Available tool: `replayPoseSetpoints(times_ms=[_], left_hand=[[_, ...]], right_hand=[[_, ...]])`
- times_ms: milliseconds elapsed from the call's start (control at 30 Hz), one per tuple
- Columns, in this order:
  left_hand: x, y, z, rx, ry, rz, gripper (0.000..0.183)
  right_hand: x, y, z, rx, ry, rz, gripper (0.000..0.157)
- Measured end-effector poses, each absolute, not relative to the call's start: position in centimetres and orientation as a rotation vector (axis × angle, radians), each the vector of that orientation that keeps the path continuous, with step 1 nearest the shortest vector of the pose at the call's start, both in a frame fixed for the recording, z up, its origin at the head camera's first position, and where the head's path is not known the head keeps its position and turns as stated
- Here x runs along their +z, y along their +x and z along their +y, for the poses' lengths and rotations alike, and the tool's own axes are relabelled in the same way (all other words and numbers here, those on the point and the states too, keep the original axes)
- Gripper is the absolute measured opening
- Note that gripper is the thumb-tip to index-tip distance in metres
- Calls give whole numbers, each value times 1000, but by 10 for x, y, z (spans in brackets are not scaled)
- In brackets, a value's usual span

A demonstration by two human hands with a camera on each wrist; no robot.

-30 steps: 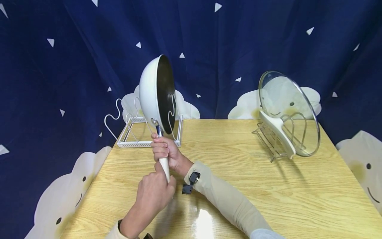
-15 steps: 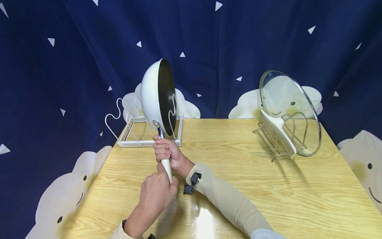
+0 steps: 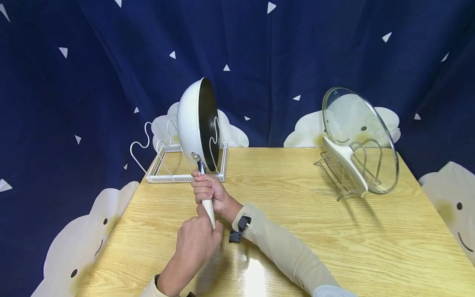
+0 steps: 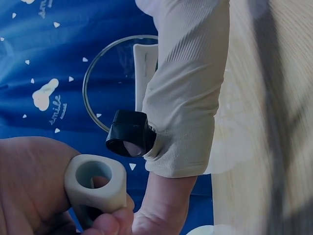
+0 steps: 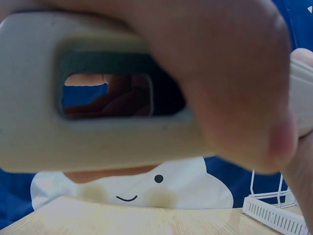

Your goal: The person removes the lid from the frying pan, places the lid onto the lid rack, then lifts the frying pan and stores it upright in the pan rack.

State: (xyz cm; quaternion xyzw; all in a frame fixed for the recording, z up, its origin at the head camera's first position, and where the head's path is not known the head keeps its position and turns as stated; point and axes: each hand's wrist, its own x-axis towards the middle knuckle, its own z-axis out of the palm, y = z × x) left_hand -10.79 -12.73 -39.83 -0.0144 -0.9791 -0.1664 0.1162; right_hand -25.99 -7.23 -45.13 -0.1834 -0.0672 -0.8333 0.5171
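Note:
A white wok [image 3: 188, 117] with a dark inside stands on its edge among the wires of the white rack [image 3: 168, 179]. Its white handle [image 3: 208, 209] slopes down toward me. My right hand [image 3: 211, 192] grips the handle close to the metal joint. Lower down, my left hand [image 3: 198, 237] holds the handle's end, where the left wrist view shows a hole in the tip [image 4: 117, 188]. In the right wrist view a thumb [image 5: 244, 107] lies over the slotted handle end [image 5: 29, 112], and the right hand shows only at the edge.
At the right of the wooden table [image 3: 282, 194], a wire stand [image 3: 339, 177] holds a glass lid [image 3: 393, 148] with a white handle bar [image 3: 345, 159], leaning. A dark blue curtain [image 3: 256, 37] with clouds hangs behind the table.
The wok has come down a little and slightly right, deeper among the rack's wires. Both hands have moved down with it, keeping their grip. The lid and stand look unchanged.

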Motion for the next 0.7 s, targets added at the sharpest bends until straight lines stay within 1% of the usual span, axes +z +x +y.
replayPoseSetpoints(times_ms=[233, 367, 567, 700], left_hand=[[-405, -107, -127, -453, -52, -2859, 34], [-408, -107, -126, -450, -48, -2859, 40], [-413, -107, -124, -444, -38, -2866, 33], [-415, -107, -123, -456, -28, -2877, 35]], right_hand=[[-456, -260, -72, -1998, -440, -158, 16], [-459, -260, -72, -1997, -446, -143, 16], [-464, -261, -70, -1988, -449, -140, 16], [-467, -261, -70, -1997, -427, -134, 16]])
